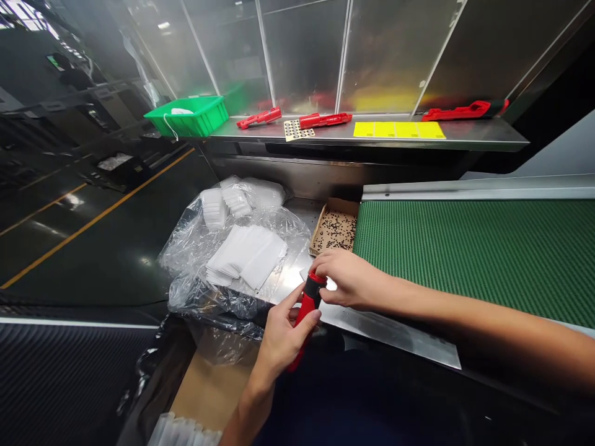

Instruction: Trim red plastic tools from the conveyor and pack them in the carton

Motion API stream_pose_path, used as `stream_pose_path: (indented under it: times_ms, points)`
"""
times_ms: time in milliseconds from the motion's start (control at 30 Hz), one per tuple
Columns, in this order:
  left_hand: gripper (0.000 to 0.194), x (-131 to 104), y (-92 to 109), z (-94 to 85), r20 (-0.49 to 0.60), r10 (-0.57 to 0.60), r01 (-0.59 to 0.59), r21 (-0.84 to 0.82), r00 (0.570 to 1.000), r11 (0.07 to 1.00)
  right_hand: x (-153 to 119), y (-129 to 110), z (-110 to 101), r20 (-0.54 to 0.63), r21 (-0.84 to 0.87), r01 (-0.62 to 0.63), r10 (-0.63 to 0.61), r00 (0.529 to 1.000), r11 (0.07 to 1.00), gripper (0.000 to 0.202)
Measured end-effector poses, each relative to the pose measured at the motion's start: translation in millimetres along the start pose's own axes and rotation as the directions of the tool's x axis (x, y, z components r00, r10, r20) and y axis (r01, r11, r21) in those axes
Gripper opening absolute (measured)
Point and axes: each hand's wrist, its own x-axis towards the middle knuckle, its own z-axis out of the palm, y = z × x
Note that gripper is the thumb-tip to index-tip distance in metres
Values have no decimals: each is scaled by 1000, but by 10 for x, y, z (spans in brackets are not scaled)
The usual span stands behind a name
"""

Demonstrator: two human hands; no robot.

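My left hand [286, 337] is wrapped round a red plastic part with a black collar [308, 305], which looks like a tool housing. It stands tilted, its collared end up and away from me. My right hand [348, 279] is closed at that upper end, thumb against the side of the collar and fingers curled over the red rim. Whether a small piece sits between those fingertips is hidden. Just beyond the right hand lies a shallow cardboard box [335, 229] of tiny black pieces. White foam sheets or pouches [251, 254] lie on clear plastic left of the hands.
A green conveyor belt [474, 248] runs off to the right. On the metal shelf [483, 137] are a green bin [195, 118], red plastic parts [260, 118], a sticker sheet [297, 130] and yellow labels [400, 130]. Below left, an open carton [214, 384] holds translucent tubes.
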Motion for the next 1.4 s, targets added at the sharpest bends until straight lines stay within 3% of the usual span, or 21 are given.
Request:
stream_pose_path:
  times_ms: [67, 200, 300, 433, 533, 633, 700, 767, 833, 933, 1000, 1033, 1067, 1100, 1167, 1200, 1267, 1333, 1400]
  points:
    - [67, 2, -22, -12, -34, 6, -6, -11, 999, 1000, -69, -20, 43, -129, -92, 22, -34, 991, 995, 11]
    - [73, -14, -20, -50, -65, -35, 28, -105, 997, 994, -236, 4, -26, -306, -52, 46, -60, 950, 998, 49]
    - [76, -30, 0, -53, -70, -72, 60, -160, 995, 985, -325, 66, -126, -410, -230, 5, -101, 906, 973, 24]
    - [77, -38, 3, -33, -42, -77, 66, -210, 996, 975, -378, 132, -164, -321, -521, -7, -188, 928, 854, 35]
    - [76, -40, -18, -25, -19, -93, 85, -246, 996, 965, -395, 141, -145, -282, -552, 36, -226, 932, 833, 27]
    - [73, -33, -47, -3, 12, -112, 111, -268, 994, 957, -392, 100, -94, -227, -527, 136, -293, 929, 839, 55]
    - [67, -27, -58, 33, 87, -130, 149, -259, 988, 954, -378, 46, -13, -131, -555, 281, -415, 900, 783, 56]
    - [58, -29, -49, 73, 187, -145, 186, -221, 972, 957, -362, -15, 110, -34, -570, 433, -547, 836, 698, 37]
    - [50, -41, -20, 73, 259, -126, 177, -184, 958, 967, -362, -60, 246, -4, -562, 517, -627, 779, 645, 31]
    - [53, -59, -19, -104, 423, -74, 124, -93, 903, 988, -431, -60, 402, -26, -568, 540, -670, 742, 621, 30]
    - [59, -34, -124, -349, 462, -102, 126, -19, 881, 992, -540, -25, 481, -81, -541, 495, -628, 774, 680, 33]
    - [62, 2, -223, -494, 388, -132, 141, 5, 912, 990, -615, -5, 527, -137, -488, 452, -577, 805, 747, 33]
    - [63, 59, -351, -643, 222, -171, 174, 10, 960, 985, -701, 10, 586, -207, -391, 395, -497, 842, 832, 33]
    - [61, 137, -504, -787, -67, -194, 194, -8, 979, 981, -795, 19, 659, -277, -243, 322, -383, 881, 915, 30]
    - [55, 346, -847, -1037, -388, -205, 222, -1, 899, 975, -992, 19, 856, -309, 189, 123, -60, 949, 974, 29]
    - [51, 465, -1018, -1136, -508, -211, 247, 4, 835, 969, -1084, 14, 972, -250, 399, -15, 124, 960, 917, 32]
    - [40, 703, -1319, -1278, -668, -226, 312, 10, 709, 950, -1238, 8, 1212, -116, 706, -173, 353, 928, 687, 36]
    - [31, 910, -1535, -1358, -756, -226, 369, 21, 614, 929, -1339, 28, 1423, -25, 841, -221, 444, 896, 494, 40]
    - [27, 1068, -1663, -1397, -802, -212, 410, 44, 558, 911, -1395, 85, 1573, 14, 890, -216, 449, 894, 402, 42]
